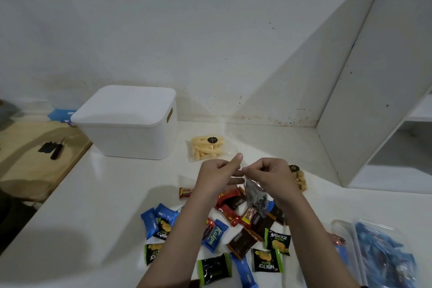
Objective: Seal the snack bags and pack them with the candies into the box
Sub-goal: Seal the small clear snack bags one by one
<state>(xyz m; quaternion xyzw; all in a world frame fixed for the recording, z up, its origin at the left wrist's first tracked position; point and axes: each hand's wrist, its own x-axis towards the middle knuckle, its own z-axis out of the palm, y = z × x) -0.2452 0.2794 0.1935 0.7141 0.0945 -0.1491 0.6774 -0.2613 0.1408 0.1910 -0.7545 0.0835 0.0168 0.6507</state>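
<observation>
Head view:
Left hand [216,174]: centre frame, fingers pinch the top of the dark bag [256,196].
Right hand [268,173]: pinches the same top.
Box [126,124]: lidded, left of centre.
Candies [238,243]: on the tabletop [93,194], bottom centre.

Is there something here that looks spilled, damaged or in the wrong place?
Nothing looks damaged. The candies lie scattered loose on the counter rather than packed, and the white box has its lid on. Both hands pinch a small clear bag above them.

Two bare forearms, no sleeves; left hand [216,174], right hand [272,174] ungloved.
</observation>
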